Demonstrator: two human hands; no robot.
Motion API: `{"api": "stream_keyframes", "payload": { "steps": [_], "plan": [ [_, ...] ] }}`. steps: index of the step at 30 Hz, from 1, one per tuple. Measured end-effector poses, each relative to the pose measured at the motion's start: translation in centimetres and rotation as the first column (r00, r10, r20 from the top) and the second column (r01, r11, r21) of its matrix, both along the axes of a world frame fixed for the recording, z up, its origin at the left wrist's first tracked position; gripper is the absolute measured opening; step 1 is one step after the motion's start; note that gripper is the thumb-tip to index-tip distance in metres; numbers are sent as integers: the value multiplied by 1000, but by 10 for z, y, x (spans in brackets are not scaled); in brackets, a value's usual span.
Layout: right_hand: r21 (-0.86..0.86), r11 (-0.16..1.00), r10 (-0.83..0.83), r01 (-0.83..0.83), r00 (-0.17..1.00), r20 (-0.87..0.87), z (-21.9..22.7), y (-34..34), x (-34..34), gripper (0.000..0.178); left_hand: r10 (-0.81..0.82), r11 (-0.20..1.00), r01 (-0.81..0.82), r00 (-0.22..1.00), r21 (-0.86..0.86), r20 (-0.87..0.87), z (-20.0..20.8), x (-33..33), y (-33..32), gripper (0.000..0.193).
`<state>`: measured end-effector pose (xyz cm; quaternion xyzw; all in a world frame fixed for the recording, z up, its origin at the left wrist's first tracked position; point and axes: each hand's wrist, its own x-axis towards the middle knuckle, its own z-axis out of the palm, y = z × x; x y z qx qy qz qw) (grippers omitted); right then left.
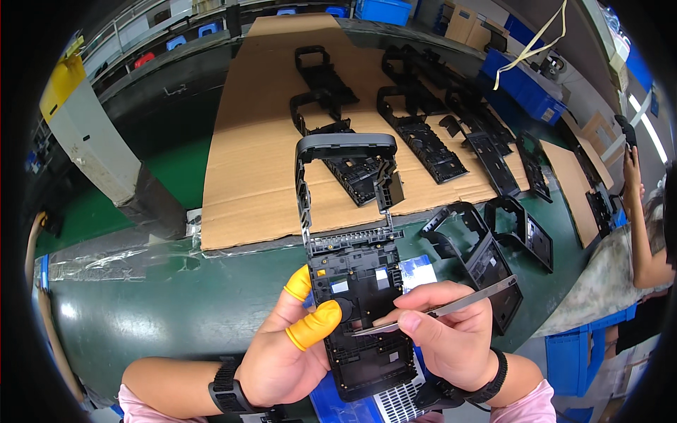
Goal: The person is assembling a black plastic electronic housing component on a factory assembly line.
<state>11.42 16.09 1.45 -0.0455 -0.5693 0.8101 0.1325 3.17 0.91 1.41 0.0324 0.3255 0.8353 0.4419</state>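
Matt black plastic housing, smooth silvery metal tweezers, matt brown cardboard sheet, glossy green tabletop

We wear two yellow finger cots on our left grip: one on the thumb, the other on a finger, both rounded at the tip. Towards seven o'clock, a broad, ridged black band circles our left wrist; between four and five, a black band rings our right. Pale pink sleeves cover our arms near half past seven and half past four.
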Motion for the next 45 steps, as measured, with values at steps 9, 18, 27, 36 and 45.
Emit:
{"api": "stream_keyframes", "payload": {
  "steps": [9,18,27,36,45],
  "plan": [
    [32,997,-75,73,995,59,2,-3,-2,14,16,1000,-16,1000,23,0,-3,1,0,45],
    [37,997,-74,71,995,69,1,-2,-3,15,-12,996,6,997,86,71,-5,-1,-1,46],
    [52,999,-16,15,1000,22,-2,-1,1,19,29,999,-29,1000,30,1,-2,4,-1,46],
    [-135,961,-238,241,970,44,26,13,11,22,37,999,-39,997,31,74,2,7,-18,49],
    [24,919,-385,395,906,-175,30,60,76,22,320,771,-412,910,-486,-263,13,16,-171,55]
  ]
}}
